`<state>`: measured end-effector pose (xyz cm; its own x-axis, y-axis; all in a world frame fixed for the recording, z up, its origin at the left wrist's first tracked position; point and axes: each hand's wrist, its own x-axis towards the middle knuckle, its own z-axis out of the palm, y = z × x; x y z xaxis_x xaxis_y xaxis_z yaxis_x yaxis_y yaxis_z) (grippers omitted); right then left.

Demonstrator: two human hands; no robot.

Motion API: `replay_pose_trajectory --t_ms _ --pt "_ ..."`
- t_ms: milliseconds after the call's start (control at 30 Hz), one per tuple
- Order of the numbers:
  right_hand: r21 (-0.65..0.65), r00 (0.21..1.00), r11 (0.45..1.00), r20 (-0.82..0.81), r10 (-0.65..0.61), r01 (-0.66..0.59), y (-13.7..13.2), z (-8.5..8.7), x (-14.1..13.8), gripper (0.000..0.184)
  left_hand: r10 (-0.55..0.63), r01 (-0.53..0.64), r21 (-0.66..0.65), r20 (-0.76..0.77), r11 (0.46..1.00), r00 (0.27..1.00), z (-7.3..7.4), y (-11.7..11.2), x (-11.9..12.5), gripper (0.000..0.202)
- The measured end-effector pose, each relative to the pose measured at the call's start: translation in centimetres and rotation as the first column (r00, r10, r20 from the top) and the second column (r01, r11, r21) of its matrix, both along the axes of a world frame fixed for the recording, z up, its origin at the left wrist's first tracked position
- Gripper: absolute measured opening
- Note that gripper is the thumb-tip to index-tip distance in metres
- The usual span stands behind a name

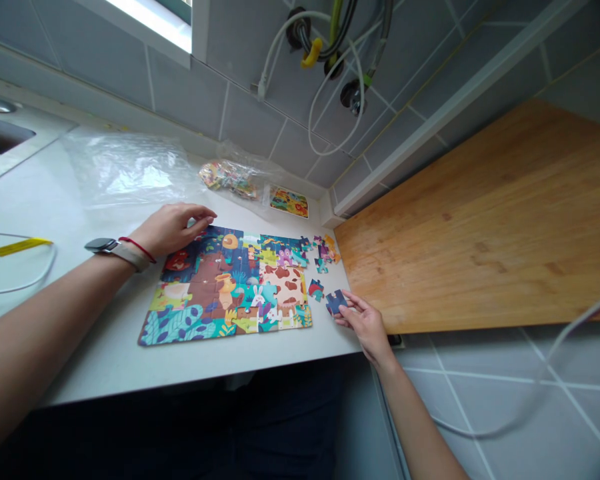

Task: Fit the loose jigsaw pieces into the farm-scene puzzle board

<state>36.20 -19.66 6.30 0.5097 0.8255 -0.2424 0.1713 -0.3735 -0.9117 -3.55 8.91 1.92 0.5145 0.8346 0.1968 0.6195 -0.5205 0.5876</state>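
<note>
A partly joined jigsaw puzzle lies on the white counter, showing a brown bear, a rabbit and a spotted animal. My left hand rests at its upper left corner, fingers loosely bent with the thumb apart, holding nothing visible. To the right of the puzzle, my right hand pinches a dark blue puzzle piece between thumb and fingers, close above the counter. Beside that piece is a loose red and teal puzzle piece. More loose pieces lie in a small cluster near the puzzle's upper right corner.
Behind the puzzle are a clear plastic bag, a bag of puzzle pieces and a small picture card. A wooden board borders the right side. A white cable with a yellow tag lies left, near the sink.
</note>
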Motion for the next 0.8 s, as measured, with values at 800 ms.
replay_pose_trajectory --t_ms 800 --pt "0.049 0.839 0.865 0.278 0.468 -0.499 8.7 2.5 -5.7 0.032 0.032 -0.029 -0.034 0.103 0.999 0.994 0.0 -0.1 0.2 0.056"
